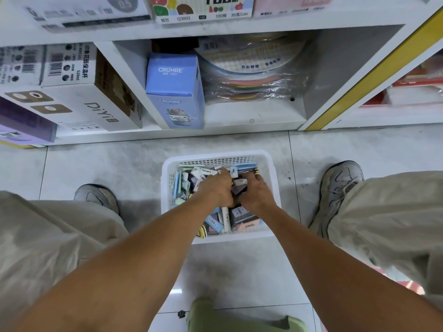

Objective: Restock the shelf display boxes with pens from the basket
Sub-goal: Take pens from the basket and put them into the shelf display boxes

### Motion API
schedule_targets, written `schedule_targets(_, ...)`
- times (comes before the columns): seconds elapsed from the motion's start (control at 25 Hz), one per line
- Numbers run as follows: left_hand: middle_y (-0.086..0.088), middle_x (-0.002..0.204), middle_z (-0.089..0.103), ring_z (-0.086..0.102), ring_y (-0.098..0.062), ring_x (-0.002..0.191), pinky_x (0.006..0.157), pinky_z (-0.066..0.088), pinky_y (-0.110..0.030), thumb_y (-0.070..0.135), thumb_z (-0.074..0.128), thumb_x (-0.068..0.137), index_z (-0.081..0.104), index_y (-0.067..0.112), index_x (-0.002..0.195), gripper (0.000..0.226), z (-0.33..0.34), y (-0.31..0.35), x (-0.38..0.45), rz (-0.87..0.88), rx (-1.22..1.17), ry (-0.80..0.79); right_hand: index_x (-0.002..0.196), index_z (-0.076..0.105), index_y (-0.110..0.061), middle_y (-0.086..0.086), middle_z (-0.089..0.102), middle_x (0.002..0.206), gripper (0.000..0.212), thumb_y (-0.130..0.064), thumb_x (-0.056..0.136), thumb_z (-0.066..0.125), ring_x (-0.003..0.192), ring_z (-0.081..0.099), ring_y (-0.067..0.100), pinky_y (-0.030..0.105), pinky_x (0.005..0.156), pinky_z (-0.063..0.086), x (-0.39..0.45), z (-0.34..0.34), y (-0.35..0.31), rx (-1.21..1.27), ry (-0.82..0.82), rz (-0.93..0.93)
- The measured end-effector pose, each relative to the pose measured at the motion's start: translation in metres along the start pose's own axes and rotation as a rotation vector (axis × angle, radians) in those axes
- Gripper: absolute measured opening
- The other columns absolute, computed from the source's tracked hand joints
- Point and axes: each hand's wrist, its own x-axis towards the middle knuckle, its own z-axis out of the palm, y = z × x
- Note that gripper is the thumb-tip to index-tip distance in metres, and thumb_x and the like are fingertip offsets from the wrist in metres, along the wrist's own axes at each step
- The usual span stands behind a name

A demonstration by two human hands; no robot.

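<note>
Green stool (239, 319) sits under you, so your forearms reach straight down. Both hands are in the white basket (273, 178) on the floor between your feet: left hand (217, 188) and right hand (257, 191) curl round small packs; pens indistinguishable. Shelf (215, 131) beyond.

This was a shop, most likely a stationery store. Beyond the hands (236, 190) stood white retail shelving (215, 32) stocked with boxed goods carrying barcodes and brand print: a blue CRUHRE box (175, 92) straight ahead, a white DiYi box (96, 101) off to the left, and shrink-wrapped coloured packs (254, 73) ahead to the right. Under the hands, a white plastic basket (167, 178) full of small packaged stationery sat on the pale tiled floor (107, 164).
</note>
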Motion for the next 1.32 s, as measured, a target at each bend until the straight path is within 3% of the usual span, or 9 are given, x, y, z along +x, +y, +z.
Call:
schedule_targets(0.12,-0.01,0.101,0.066,0.066,-0.029,0.093,0.069,0.051,-0.032,0.023,0.08,0.07,0.025,-0.001,0.141,0.093,-0.004,0.002,0.003,-0.001,-0.018,-0.053,0.128,0.048,-0.014,0.014,0.063,0.121,0.043,-0.02,0.088,0.063,0.112,0.06,0.035,0.043,0.093,0.051,0.007,-0.007,-0.007,-0.024,-0.072,0.017)
schedule_targets(0.36,-0.004,0.093,0.061,0.065,-0.024,0.087,0.069,0.056,-0.03,0.019,0.081,0.064,0.044,0.005,0.127,0.075,-0.008,0.006,0.007,-0.025,0.026,-0.13,0.122,0.061,-0.007,0.013,0.068,0.118,0.041,0.005,0.083,0.056,0.11,0.063,0.03,0.043,0.094,0.053,0.002,-0.007,-0.012,0.37,-0.005,0.044)
schedule_targets(0.52,-0.001,0.092,0.062,0.065,-0.024,0.089,0.066,0.051,-0.028,0.024,0.086,0.06,0.049,0.01,0.121,0.073,-0.012,0.008,0.009,-0.042,0.042,-0.129,0.099,0.068,-0.013,0.007,0.072,0.094,0.036,0.011,0.077,0.053,0.088,0.067,0.024,0.028,0.069,0.049,0.005,-0.008,-0.017,0.45,0.067,0.043)
schedule_targets(0.68,0.002,0.086,0.053,0.058,-0.021,0.086,0.075,0.051,-0.032,0.02,0.085,0.065,0.05,0.014,0.102,0.051,-0.023,-0.005,0.009,-0.031,-0.036,-0.167,0.101,0.062,-0.02,-0.003,0.069,0.09,0.04,0.009,0.077,0.05,0.084,0.065,0.016,0.027,0.064,0.052,0.003,-0.018,-0.005,0.488,0.136,0.108)
schedule_targets(0.76,0.001,0.088,0.051,0.055,-0.019,0.084,0.065,0.047,-0.027,0.016,0.084,0.068,0.048,0.014,0.101,0.049,-0.029,-0.015,0.005,-0.02,-0.096,-0.143,0.1,0.063,-0.02,-0.001,0.071,0.094,0.036,0.007,0.079,0.052,0.088,0.067,0.018,0.031,0.07,0.056,-0.001,-0.02,-0.002,0.528,0.151,0.111)
schedule_targets(0.88,0.0,0.084,0.049,0.049,-0.011,0.071,0.05,0.037,-0.026,0.012,0.08,0.071,0.045,0.015,0.084,0.037,-0.038,-0.024,-0.007,-0.03,-0.147,-0.081,0.089,0.061,-0.025,-0.008,0.069,0.087,0.026,0.0,0.084,0.064,0.08,0.065,0.009,0.017,0.058,0.047,-0.006,-0.025,-0.005,0.496,0.162,0.049)
schedule_targets(1.0,-0.002,0.081,0.05,0.049,-0.01,0.066,0.047,0.036,-0.025,0.01,0.078,0.072,0.042,0.017,0.076,0.037,-0.044,-0.027,-0.019,0.004,-0.166,-0.04,0.096,0.06,-0.022,-0.013,0.065,0.085,0.028,0.003,0.082,0.061,0.08,0.062,0.008,0.015,0.056,0.041,-0.011,-0.031,-0.011,0.414,0.15,0.025)
schedule_targets(1.16,-0.001,0.084,0.049,0.049,-0.01,0.07,0.049,0.038,-0.023,0.009,0.076,0.073,0.046,0.017,0.086,0.034,-0.053,-0.029,-0.036,0.012,-0.353,0.002,0.113,0.063,-0.014,-0.002,0.065,0.1,0.038,0.006,0.083,0.051,0.089,0.059,0.013,0.009,0.056,0.037,-0.02,-0.043,-0.012,0.351,0.178,0.037)
schedule_targets(1.32,-0.005,0.094,0.055,0.056,-0.015,0.075,0.054,0.044,-0.024,0.008,0.078,0.07,0.048,0.015,0.103,0.046,-0.061,-0.032,-0.053,-0.041,-0.619,0.008,0.124,0.059,-0.014,0.005,0.065,0.111,0.046,0.005,0.081,0.055,0.09,0.063,0.019,0.022,0.064,0.052,-0.03,-0.054,-0.015,0.389,0.133,0.046)
